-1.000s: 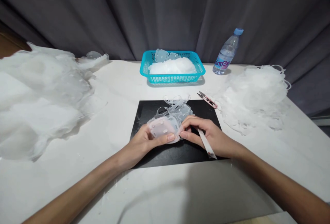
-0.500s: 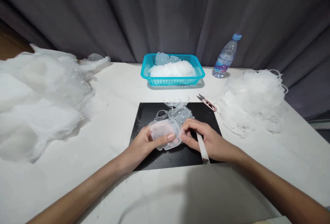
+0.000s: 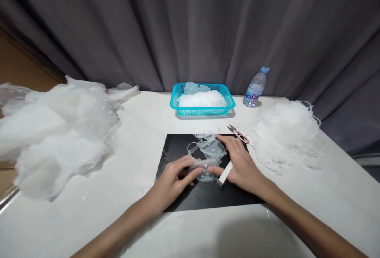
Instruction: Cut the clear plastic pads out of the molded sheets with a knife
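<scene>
A clear moulded plastic piece (image 3: 204, 170) lies flat on the black mat (image 3: 184, 200). My left hand (image 3: 173, 178) rests on the piece's left side, fingers stretched over it. My right hand (image 3: 237, 163) lies beside it on the right, with its thumb on the piece, its fingers extended over a tangle of clear plastic offcuts (image 3: 208, 147), and a white-handled knife (image 3: 225, 173) tucked under the palm.
A turquoise basket (image 3: 203, 110) of clear pieces stands at the back. Small snips (image 3: 239, 133) lie right of the mat, a water bottle (image 3: 255, 87) behind them. Large heaps of clear plastic sit at the left (image 3: 59, 131) and right (image 3: 286, 131).
The plastic piece went from being held up in both hands to lying on the mat. My right fingers stretched out over the offcuts. The camera tilted up.
</scene>
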`<state>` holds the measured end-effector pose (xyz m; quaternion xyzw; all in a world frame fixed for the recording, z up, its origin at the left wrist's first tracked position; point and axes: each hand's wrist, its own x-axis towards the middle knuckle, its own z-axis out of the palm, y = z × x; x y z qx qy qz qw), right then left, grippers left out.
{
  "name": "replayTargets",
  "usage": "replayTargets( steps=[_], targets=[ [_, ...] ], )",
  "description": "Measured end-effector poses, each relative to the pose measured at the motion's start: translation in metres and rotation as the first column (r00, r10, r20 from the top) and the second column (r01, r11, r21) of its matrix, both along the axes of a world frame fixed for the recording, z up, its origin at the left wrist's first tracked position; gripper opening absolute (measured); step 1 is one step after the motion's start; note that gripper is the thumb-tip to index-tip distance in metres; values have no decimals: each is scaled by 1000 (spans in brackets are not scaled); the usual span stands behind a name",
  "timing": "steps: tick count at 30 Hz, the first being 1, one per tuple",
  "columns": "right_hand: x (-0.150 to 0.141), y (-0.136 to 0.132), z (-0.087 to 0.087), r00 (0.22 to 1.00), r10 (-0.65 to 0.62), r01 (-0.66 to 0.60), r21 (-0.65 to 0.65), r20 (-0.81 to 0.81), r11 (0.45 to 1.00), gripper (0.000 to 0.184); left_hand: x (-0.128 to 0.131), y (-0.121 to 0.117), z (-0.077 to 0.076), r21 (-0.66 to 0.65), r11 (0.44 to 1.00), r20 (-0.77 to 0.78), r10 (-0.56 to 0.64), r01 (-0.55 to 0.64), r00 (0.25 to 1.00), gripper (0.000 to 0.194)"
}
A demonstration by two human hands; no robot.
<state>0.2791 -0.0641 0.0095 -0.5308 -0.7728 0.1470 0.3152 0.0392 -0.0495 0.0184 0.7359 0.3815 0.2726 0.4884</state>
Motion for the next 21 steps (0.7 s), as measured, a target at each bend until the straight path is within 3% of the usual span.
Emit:
replayTargets(
  steps=[2,4,6,8,10,13,17,18,21],
  targets=[
    [-4,3,-7,995,65,-65,8,80,998,70,-4,0,-1,296,953,-137,-21,62,990,21],
    [-7,5,-12,990,100,-102,15,97,995,45,-9,1,-1,498,861,-256,29,106,966,20],
    [-9,8,-12,991,102,-104,26,85,994,19,-16,4,-1,592,800,-320,124,96,939,18],
    [-8,12,-9,993,83,-86,40,82,995,8,-24,10,0,631,774,-335,212,52,918,18],
    [-3,16,-6,995,53,-57,47,84,997,9,-32,17,0,643,766,-335,276,5,901,21],
    [4,23,-6,993,-97,94,42,65,995,6,-41,28,1,639,769,-365,336,-28,868,24],
    [7,30,-15,972,-233,235,-58,42,970,41,-42,34,1,624,781,-399,335,-16,854,25],
    [5,31,-17,973,-228,231,-88,38,969,40,-41,34,0,623,782,-406,329,-5,853,25],
    [0,29,-16,982,-185,188,-113,33,976,15,-39,32,0,625,780,-422,308,27,853,24]
  ],
)
